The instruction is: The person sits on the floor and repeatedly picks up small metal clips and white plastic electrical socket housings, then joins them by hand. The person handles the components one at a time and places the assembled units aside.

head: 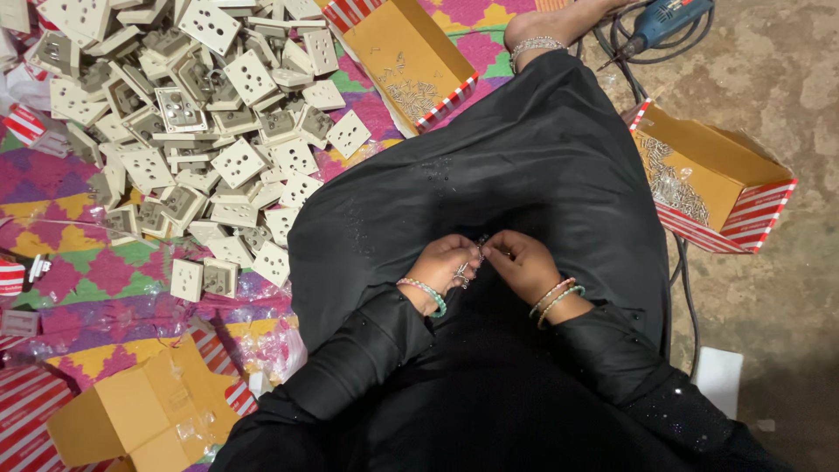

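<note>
Pinching what seems a small metal part, left hand meets right hand.

- The small metal part pinched between the left hand and the right hand was too small and too covered by fingers to identify.
- The heap of cream socket plates ran off the top and left edges.
- The blue power drill was cut by the top edge.
- The cardboard box at lower left was partly cropped.
- The metal pieces in the open box were too fine to tell apart.
</note>
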